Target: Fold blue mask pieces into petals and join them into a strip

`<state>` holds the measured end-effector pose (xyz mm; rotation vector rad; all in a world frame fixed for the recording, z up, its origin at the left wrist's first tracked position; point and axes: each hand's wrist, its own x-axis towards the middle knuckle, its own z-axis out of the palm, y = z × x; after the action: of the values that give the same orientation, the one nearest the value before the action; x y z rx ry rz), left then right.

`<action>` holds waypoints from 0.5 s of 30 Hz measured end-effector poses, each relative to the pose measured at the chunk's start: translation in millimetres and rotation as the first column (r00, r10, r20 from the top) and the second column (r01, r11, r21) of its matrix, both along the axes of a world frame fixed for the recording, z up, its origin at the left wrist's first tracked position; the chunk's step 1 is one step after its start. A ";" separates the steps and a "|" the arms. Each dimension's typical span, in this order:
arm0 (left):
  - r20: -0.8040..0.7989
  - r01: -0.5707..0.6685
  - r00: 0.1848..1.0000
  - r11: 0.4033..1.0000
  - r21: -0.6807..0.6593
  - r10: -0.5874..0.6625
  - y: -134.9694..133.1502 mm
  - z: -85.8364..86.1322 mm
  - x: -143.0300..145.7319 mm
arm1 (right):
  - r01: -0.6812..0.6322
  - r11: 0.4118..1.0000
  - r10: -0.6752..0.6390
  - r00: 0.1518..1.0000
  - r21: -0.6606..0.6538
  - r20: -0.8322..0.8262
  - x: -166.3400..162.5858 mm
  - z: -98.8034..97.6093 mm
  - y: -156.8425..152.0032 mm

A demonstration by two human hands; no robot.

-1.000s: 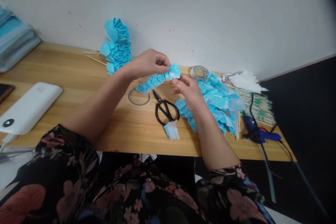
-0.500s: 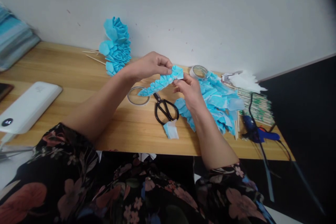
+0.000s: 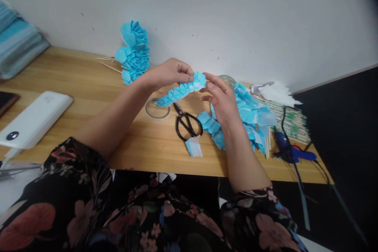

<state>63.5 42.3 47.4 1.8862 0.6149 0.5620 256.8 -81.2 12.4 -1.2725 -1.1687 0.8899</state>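
Note:
A long strip of folded light-blue crepe paper [image 3: 178, 93] hangs in the air above the table, slanting down to a pointed left end. My left hand [image 3: 174, 74] pinches its upper edge near the right end, thumb in front. Beside that right end is my right hand [image 3: 223, 98], its fingers spread and the tips close to the paper's edge; whether they touch is hard to see. Below the strip lie black-handled scissors [image 3: 189, 125], a narrow tape roll [image 3: 158, 117] and a small blue-and-white paper piece [image 3: 194, 147].
Blue paper flowers on sticks [image 3: 134, 53] lie against the wall. On the right are a heap of blue paper pieces [image 3: 251, 112], green-marked sticks [image 3: 293, 124] and a blue glue gun [image 3: 302, 154]. A white power bank [image 3: 38, 116] rests at left.
My right hand has loosened from the strip's right end, spreading its fingers and shifting slightly right. The left hand keeps its pinch. The view has shifted a little.

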 end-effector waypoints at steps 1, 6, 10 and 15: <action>0.005 -0.003 1.000 1.000 0.002 0.003 -0.2 -0.5 0.6 | -0.004 1.000 0.004 1.000 0.005 0.013 -0.2 -0.2 -0.1; 0.006 -0.001 1.000 1.000 0.026 0.001 -0.9 -0.8 2.1 | -0.032 0.999 0.030 0.998 0.026 0.050 -3.9 -3.3 0.9; -0.017 0.011 1.000 0.999 0.040 -0.010 -2.3 1.6 2.0 | -0.053 0.998 0.048 0.990 0.035 0.132 -4.0 -7.3 3.8; -0.028 -0.014 1.000 1.000 0.012 0.014 -5.5 1.9 1.6 | -0.038 0.997 0.027 0.985 0.060 0.169 -3.7 -8.9 6.0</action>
<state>65.1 36.8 49.3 1.9050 0.6447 0.5505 253.2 -75.2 3.5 -1.2991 -1.3437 0.7743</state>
